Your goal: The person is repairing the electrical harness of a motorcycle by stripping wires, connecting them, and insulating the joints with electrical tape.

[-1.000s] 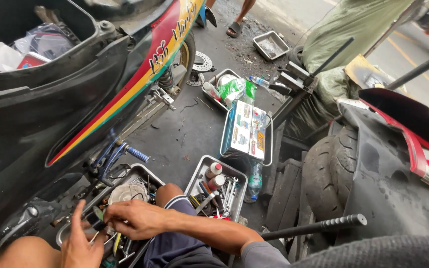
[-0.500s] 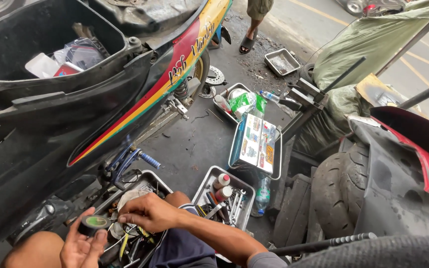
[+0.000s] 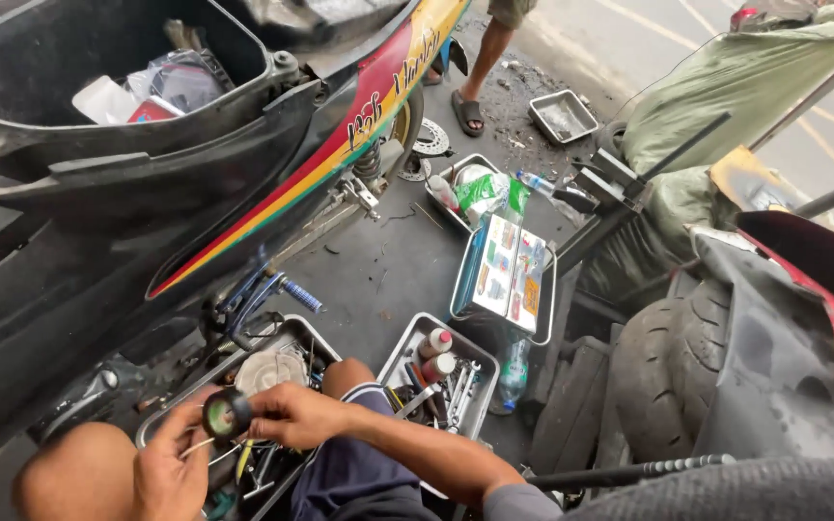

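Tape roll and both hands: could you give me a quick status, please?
Left hand and right hand both grip the black tape roll. Held above the metal tool tray. Nothing blocking.

The scooter body (image 3: pixel 147 203) was black, with a stripe (image 3: pixel 340 135) of red, yellow and green along its side. The roll of tape (image 3: pixel 227 415) between the hands was black — its inner ring green. On the right, the cover (image 3: pixel 736 96) was pale green. The near trays (image 3: pixel 441 333) were grey metal — the bottles (image 3: pixel 434 343) white with red caps.
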